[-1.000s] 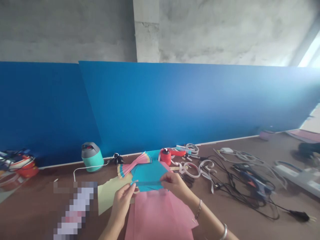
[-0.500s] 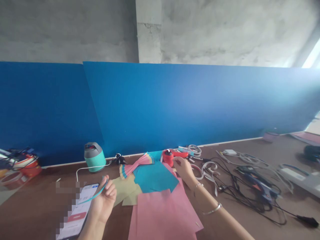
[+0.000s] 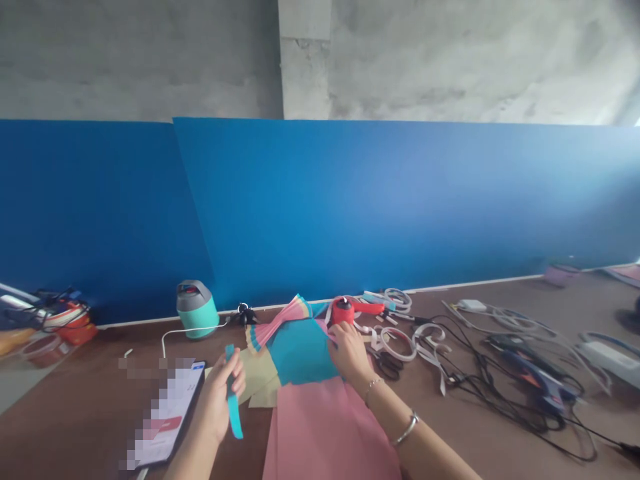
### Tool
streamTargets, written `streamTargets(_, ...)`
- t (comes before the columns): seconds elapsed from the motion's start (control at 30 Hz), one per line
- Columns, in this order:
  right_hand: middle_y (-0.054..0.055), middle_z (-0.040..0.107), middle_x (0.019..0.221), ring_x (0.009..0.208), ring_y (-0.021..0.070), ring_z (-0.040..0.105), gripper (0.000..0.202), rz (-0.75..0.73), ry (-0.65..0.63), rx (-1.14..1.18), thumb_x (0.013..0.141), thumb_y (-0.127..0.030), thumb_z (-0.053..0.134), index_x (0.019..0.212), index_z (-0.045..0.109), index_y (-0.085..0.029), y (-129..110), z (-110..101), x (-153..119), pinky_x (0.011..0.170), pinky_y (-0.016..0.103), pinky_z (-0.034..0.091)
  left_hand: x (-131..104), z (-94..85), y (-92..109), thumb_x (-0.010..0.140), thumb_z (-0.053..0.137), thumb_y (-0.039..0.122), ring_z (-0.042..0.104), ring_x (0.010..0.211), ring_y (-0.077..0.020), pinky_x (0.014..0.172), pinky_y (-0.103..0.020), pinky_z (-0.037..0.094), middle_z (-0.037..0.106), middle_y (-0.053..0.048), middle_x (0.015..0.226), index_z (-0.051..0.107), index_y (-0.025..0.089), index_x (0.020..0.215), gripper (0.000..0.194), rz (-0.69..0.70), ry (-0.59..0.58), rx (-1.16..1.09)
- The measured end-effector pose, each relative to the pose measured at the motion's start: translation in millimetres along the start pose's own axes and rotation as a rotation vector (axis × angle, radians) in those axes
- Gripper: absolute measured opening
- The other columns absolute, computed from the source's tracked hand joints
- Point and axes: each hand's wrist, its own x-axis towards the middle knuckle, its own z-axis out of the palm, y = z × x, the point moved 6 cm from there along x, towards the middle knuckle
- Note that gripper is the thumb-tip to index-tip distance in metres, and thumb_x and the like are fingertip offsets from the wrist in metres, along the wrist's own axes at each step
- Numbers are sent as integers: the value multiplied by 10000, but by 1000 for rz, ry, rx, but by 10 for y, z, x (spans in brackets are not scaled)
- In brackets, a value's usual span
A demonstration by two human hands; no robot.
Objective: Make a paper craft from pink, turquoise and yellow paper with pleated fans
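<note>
My left hand [image 3: 225, 393] is closed on a narrow blue paper strip [image 3: 233, 407], which hangs down past the fingers beside the phone [image 3: 177, 413]. Over the right edge of the blue paper [image 3: 303, 353] lies my right hand [image 3: 349, 348], its fingers bent down just in front of the red round object [image 3: 343, 311]. Whether those fingers hold anything is hidden. Pink sheets [image 3: 325, 427] lie nearest me, and pale yellow sheets [image 3: 257, 373] are at the left. A pleated pink, yellow and blue paper piece [image 3: 280, 322] rests behind the blue paper.
A turquoise and grey container [image 3: 197, 312] stands at the back left, near black clips [image 3: 243, 313]. Black scissors [image 3: 387, 365], white ribbon rolls [image 3: 399, 343] and tangled cables [image 3: 493, 393] lie to the right. A blue panel [image 3: 375, 207] runs behind the table.
My right hand has moved down and left, onto the blue paper, uncovering the scissors. My left hand has turned, and its strip now hangs downward. The view has shifted slightly.
</note>
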Motion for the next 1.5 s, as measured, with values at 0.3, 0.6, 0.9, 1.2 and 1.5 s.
streamTargets(0.3, 104, 607, 956, 864, 227, 557, 223, 59, 106, -19, 792, -211, 471, 982, 581, -172, 233, -129, -45, 713, 290, 359, -38, 67, -51, 711, 599, 214, 604, 1028, -260, 799, -300, 428, 642, -80, 1135, 600, 221, 1045, 334, 214, -80, 1495)
streamTargets(0.6, -15, 536, 667, 642, 166, 521, 371, 192, -10, 510, 641, -141, 513, 1010, 530, -166, 330, 51, -39, 603, 247, 338, 19, 99, -155, 803, 485, 174, 658, 888, -274, 657, -286, 398, 711, -85, 929, 636, 221, 859, 167, 169, -128, 1761)
streamTargets(0.9, -31, 539, 654, 578, 146, 553, 512, 367, -133, 1048, 613, -237, 498, 1119, 481, -167, 83, 289, 143, 541, 259, 440, -154, 505, -154, 760, 585, 500, 567, 1115, -277, 854, -304, 421, 605, -98, 1225, 510, 219, 1206, 533, 313, -223, 1372)
streamTargets(1.2, 34, 634, 789, 639, 167, 634, 332, 351, -212, 1180, 762, -386, 483, 1035, 531, -203, -178, 178, 271, 568, 284, 492, 66, 880, -204, 813, 530, 302, 657, 836, -252, 653, -272, 396, 703, -96, 908, 620, 213, 1036, 256, 353, -195, 1618)
streamTargets(1.5, 136, 608, 1141, 1049, 285, 558, 404, -13, -161, 374, 741, -302, 550, 1124, 563, -176, -110, 48, -412, 872, 361, 409, 218, 720, -30, 876, 436, 252, 604, 609, -162, 524, -216, 282, 639, -32, 639, 584, 185, 728, 220, 359, -144, 1568)
